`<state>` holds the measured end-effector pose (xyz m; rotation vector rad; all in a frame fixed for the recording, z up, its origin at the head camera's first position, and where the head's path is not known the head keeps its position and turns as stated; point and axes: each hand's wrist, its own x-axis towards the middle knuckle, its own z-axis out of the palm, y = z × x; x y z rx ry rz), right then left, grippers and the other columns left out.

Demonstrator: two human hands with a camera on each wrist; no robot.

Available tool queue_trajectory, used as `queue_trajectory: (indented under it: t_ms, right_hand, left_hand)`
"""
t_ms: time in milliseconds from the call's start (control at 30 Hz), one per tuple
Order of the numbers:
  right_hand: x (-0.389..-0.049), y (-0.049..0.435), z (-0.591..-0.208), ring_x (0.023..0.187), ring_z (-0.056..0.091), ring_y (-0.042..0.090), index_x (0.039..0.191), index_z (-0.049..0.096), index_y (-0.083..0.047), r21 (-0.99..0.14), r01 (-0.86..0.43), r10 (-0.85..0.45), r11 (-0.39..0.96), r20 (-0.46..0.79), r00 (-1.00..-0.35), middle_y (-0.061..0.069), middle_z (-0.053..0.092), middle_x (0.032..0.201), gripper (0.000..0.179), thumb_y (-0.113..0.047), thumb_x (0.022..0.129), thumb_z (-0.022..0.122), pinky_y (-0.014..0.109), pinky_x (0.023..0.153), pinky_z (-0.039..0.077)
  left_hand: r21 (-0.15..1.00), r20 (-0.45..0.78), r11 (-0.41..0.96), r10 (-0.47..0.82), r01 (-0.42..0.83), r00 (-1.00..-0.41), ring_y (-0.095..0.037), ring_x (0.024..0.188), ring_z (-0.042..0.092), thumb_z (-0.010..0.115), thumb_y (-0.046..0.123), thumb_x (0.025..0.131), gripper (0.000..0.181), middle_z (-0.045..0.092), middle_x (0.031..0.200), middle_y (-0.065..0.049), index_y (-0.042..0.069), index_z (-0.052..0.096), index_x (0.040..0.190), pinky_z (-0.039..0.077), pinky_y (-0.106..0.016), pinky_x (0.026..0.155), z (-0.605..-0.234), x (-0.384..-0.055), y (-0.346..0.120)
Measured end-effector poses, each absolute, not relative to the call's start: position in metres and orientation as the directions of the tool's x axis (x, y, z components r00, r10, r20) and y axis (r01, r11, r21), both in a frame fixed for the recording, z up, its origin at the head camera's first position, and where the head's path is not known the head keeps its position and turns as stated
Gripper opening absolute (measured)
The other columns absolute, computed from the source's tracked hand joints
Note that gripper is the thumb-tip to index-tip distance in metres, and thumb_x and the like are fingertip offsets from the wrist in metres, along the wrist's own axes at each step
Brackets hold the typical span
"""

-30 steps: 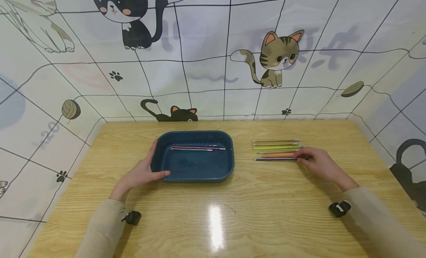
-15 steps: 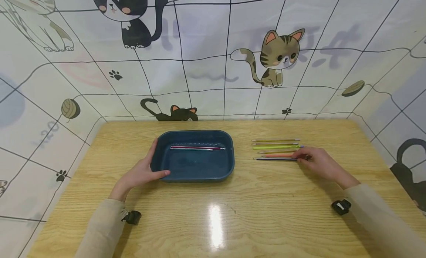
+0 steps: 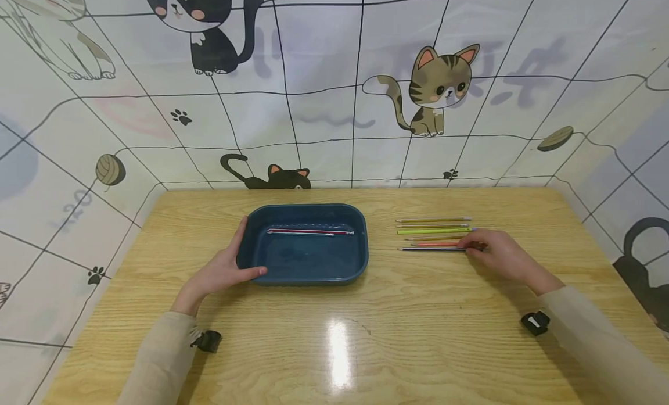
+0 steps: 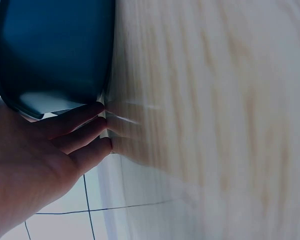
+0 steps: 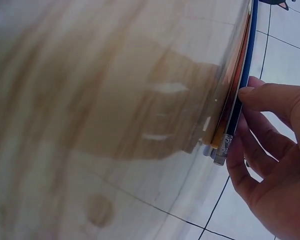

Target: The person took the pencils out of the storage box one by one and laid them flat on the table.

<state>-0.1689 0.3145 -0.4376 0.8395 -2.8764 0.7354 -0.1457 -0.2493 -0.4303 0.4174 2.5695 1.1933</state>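
Pinching the dark blue pencil near its eraser end with the right hand — thumb against one side, nearly closed on the slim shaft, other fingers bent behind. Lying on the desk, to the right of the dark teal tray, at the near edge of a row of six. Touching or just beside the orange pencil; hard to tell, from the steep right wrist view, with or without that second shaft in the pinch.

Likeliest to go wrong right there: lifting two at once, or dragging the orange pencil askew, because of fingertips so close to both. Could also roll the brownish pencil and the yellow-green pencil out of line, if brushed by those bent fingers. Held near one end only, so apt to dip or swing at the tip once raised.

Bracing the tray with the left hand — spread wide, fingers almost straight along the outer left wall, thumb over the near rim. Liable to slide or tip under too much pressure on that corner. Then likely to roll, with any tilt: the red pencil and the thinner pale pencil, side by side on the tray floor.
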Motion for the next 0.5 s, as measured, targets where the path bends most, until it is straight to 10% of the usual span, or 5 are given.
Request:
queue_trajectory:
  t_ms: [500]
  right_hand:
    - [-0.1705,0.3125,-0.4378,0.084,0.064,0.025,0.091,0.072,-0.005,-0.417,-0.487,-0.481,0.767,0.128,-0.867,0.007,0.069,0.091,0.018,0.009,0.080,0.070,0.045,0.073,0.051]
  left_hand:
    - [0.770,-0.134,0.623,0.367,0.136,-0.920,-0.050,0.139,0.014,0.075,0.035,0.084,0.116,-0.005,0.158,-0.021,0.024,-0.017,0.153,0.021,-0.063,0.105,-0.4316,-0.1464,-0.2502]
